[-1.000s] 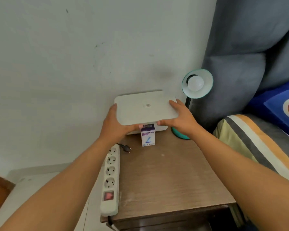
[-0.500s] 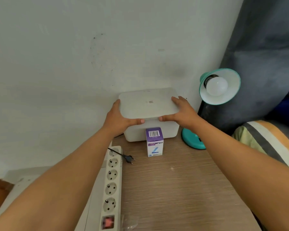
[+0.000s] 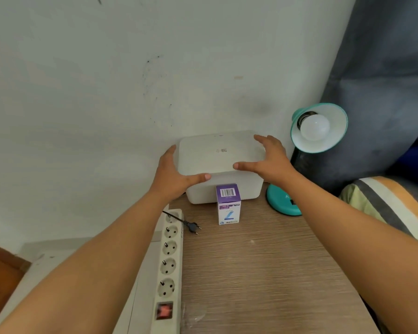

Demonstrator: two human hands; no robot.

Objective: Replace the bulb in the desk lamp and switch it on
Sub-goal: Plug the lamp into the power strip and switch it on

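A teal desk lamp (image 3: pixel 281 201) stands at the table's back right, its shade (image 3: pixel 336 116) tipped toward me with a white bulb (image 3: pixel 314 127) screwed in. A small purple and white bulb carton (image 3: pixel 228 204) stands upright in front of a white storage box (image 3: pixel 246 189). The box's lid (image 3: pixel 220 153) lies flat on it. My left hand (image 3: pixel 171 174) grips the lid's left edge, thumb on the front rim. My right hand (image 3: pixel 270 160) spreads over the lid's right front corner, fingers apart, barely touching.
A white power strip (image 3: pixel 168 268) with a red lit switch lies along the wooden table's (image 3: pixel 263 273) left edge. The lamp's black plug (image 3: pixel 193 228) rests unplugged beside it. A striped pillow (image 3: pixel 391 208) and grey upholstery (image 3: pixel 384 68) border the right. The wall is close behind.
The lid, held raised above the box a second ago, has come down onto it. My right hand has loosened and spread its fingers. The view moved closer and left.
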